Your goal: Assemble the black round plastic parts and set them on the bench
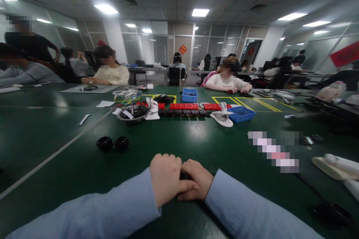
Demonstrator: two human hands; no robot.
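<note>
My left hand (167,179) and my right hand (196,180) meet over the green table (134,171), close to its near edge. Between them a small part of a black object (183,175) shows; the fingers of both hands are wrapped round it and hide most of its shape. The left thumb lies across toward the right hand. Two round black pieces (112,144) stand side by side on the table, beyond my left forearm.
A wrench (83,120) lies at the left. Farther back are a bowl of black parts (132,113), red blocks (184,106), a white clip (223,115) and a blue bin (241,114). A blurred-out object (273,151) lies at the right. People sit across the table.
</note>
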